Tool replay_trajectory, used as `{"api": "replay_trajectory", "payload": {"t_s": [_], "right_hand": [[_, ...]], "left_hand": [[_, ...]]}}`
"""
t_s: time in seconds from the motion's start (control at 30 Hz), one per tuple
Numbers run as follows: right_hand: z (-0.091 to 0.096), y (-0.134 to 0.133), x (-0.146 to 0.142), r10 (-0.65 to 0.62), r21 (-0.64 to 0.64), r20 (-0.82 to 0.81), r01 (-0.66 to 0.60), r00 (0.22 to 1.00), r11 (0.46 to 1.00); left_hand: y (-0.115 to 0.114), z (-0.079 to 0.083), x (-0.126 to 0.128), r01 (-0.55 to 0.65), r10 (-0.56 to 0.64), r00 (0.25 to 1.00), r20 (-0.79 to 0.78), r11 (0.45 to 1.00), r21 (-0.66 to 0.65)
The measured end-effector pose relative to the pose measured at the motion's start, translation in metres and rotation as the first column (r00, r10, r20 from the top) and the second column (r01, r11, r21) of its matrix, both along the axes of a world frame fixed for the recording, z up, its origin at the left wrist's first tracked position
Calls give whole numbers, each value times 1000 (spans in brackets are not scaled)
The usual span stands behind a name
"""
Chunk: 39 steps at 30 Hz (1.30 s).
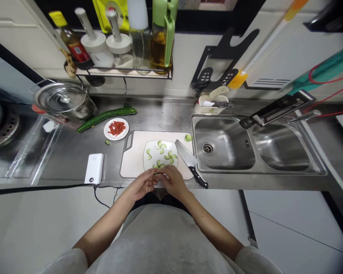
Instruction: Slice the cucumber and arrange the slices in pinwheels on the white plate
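Observation:
My left hand (144, 184) and my right hand (173, 181) meet over the near edge of a white square plate (152, 145). Between their fingertips is a thin green cucumber slice (157, 173), pinched by both hands and partly hidden. Green-rimmed cucumber pieces (161, 147) lie on the plate in small curved groups. The plate rests on a pale cutting board (134, 156) with a grey rim. Right of the plate, a kitchen knife (186, 153) lies slantwise, its black handle over the counter edge. A small stack of cucumber slices (188, 137) sits at the board's far right corner.
Left of the board are a small white dish of red bits (126, 134), a long cucumber (108, 116) and a white power bank (94, 167). A steel pot (88, 108) stands farther back. A double sink (225, 142) is at the right. Bottles fill a wall rack (125, 72).

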State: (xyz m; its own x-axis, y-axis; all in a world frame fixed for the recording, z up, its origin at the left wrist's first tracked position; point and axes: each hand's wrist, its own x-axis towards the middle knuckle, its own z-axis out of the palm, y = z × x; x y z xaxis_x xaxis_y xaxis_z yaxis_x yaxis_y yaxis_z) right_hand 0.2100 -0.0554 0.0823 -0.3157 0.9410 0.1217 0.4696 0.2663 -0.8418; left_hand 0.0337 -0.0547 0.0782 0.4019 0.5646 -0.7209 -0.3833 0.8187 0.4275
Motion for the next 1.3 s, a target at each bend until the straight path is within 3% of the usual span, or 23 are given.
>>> {"api": "replay_trajectory", "payload": {"t_s": [0.27,0.57,0.73,1.03,1.3], "right_hand": [[3,-2,7,66,-55,75,-62,995,997],[0,0,5,9,-322,-101,-42,995,946],[-6,10,1,-16,-402,-142,-43,990,915],[-15,54,-9,109,-352,-46,-118,993,929],[-21,61,-11,110,-361,-34,-115,993,925]], "left_hand": [[6,2,-3,-25,25,999,39,1000,-10],[8,5,-4,28,-14,996,-85,985,168],[12,3,-5,35,9,986,-166,965,260],[33,-11,-16,33,144,922,-359,895,446],[37,-15,-17,69,202,883,-423,836,544]]}}
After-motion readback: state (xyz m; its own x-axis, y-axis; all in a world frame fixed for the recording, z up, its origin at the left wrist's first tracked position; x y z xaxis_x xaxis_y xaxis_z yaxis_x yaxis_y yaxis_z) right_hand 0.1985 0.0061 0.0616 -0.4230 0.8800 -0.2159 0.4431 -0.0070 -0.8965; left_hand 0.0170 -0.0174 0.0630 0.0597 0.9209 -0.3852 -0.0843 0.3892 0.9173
